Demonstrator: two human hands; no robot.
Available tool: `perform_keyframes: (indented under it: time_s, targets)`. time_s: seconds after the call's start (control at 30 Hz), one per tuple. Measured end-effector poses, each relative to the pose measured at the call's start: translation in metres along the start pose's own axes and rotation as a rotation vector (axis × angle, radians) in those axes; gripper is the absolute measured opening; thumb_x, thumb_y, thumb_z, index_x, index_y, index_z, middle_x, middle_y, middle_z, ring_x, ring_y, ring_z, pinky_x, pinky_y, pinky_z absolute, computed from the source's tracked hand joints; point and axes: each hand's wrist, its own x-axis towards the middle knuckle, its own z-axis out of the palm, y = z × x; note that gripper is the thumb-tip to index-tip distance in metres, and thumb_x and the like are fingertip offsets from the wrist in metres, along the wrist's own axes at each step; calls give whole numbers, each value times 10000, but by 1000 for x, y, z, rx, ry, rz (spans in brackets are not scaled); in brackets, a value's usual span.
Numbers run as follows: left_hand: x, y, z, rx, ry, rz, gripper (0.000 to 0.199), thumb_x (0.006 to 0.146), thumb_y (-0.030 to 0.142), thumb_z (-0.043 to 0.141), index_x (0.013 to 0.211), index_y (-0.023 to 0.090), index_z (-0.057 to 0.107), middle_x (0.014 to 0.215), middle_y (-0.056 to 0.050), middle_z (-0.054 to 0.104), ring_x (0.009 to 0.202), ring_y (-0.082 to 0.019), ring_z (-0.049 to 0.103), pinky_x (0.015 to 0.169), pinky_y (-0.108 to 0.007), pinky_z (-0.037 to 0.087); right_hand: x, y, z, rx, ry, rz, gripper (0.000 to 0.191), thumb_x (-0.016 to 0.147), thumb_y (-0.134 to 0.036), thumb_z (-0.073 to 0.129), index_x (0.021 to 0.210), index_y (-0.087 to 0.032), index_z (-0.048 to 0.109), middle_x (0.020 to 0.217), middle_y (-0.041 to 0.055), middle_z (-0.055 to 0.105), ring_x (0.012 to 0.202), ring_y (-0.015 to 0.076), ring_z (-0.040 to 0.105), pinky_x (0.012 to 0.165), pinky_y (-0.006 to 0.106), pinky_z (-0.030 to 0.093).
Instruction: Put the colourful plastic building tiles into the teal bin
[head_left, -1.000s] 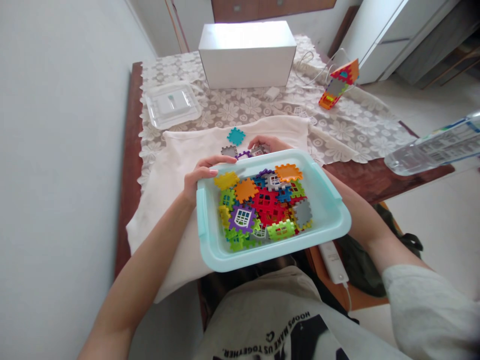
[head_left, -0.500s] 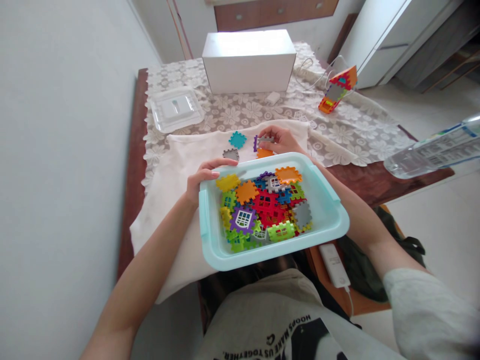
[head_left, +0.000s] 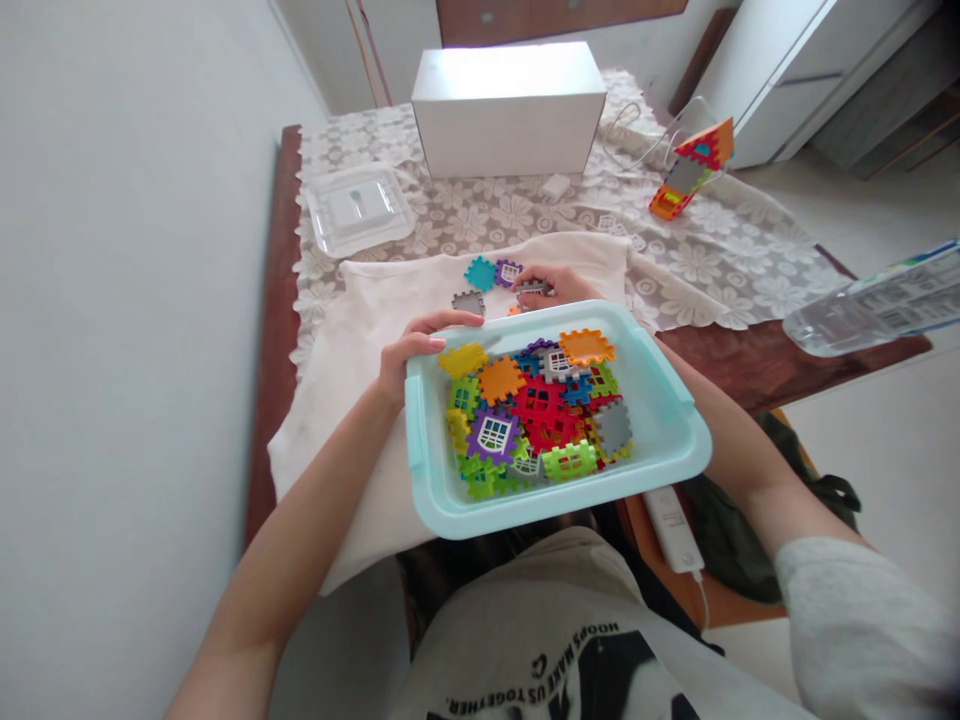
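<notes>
My left hand (head_left: 414,352) grips the far left corner of a pale turquoise plastic tub (head_left: 694,450), with its fingers along the rim. Inside the tub lie several notched building tiles, among them a red window tile (head_left: 538,400) and a purple one (head_left: 495,435). Beyond the tub's far rim, my right hand (head_left: 559,283) has its fingers closed on a grey window tile (head_left: 533,289). Close by on the white cloth lie a teal tile (head_left: 480,273), a purple window tile (head_left: 508,272) and a plain grey tile (head_left: 469,302). An orange tile (head_left: 514,310) is mostly hidden behind the rim.
A white box (head_left: 510,130) stands at the back of the lace-covered table. To its left lies a clear plastic lid (head_left: 360,210). At the right are a small tile house (head_left: 690,170) and a clear bottle (head_left: 870,300) by the table edge. A white power bank (head_left: 673,530) rests below.
The purple window tile now lies flat beside the teal tile, away from my right fingers. My right hand has shifted slightly nearer, still on the grey window tile. My left hand keeps holding the tub.
</notes>
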Motion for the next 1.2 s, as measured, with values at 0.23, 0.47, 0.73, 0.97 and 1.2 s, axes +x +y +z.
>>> perform_keyframes:
  time_s: [0.23,0.47,0.73,0.97,1.2]
  targets:
    - [-2,-3,-3,34,4,-11,448,682,482,915,1065,250,902,975,-106,892,834,-335,850,761,-424,723,-7,-6,-10,-125,-44,-24,392,1013,-460,732,1262,-164,797,1011,51,802,850,197,584,832,368,503]
    - [0,-2,-3,38,-4,6,415,677,436,869,1046,253,925,1001,-100,898,832,-309,833,773,-401,712,-13,-12,-28,-195,-159,-43,461,768,-264,883,1225,-199,878,1205,127,870,1013,306,711,960,450,549]
    - [-1,-3,-4,33,2,-12,436,687,484,902,1066,266,908,991,-107,894,840,-326,839,760,-416,717,-19,-10,-24,56,-191,4,496,749,-387,900,1198,-196,808,963,52,829,812,216,655,720,372,526]
    - [0,-3,-6,33,-37,9,416,713,453,881,1078,255,914,999,-105,901,823,-312,830,751,-398,707,-14,-17,-24,16,-264,-68,434,768,-396,856,1137,-168,850,1148,119,835,1015,270,694,903,413,568]
    - [-3,1,1,16,-3,9,446,677,347,813,1076,184,927,994,-96,902,844,-282,816,780,-349,682,-7,-10,-17,-210,-359,-119,441,973,-328,722,1368,-180,850,1438,132,775,1225,247,693,1169,394,514]
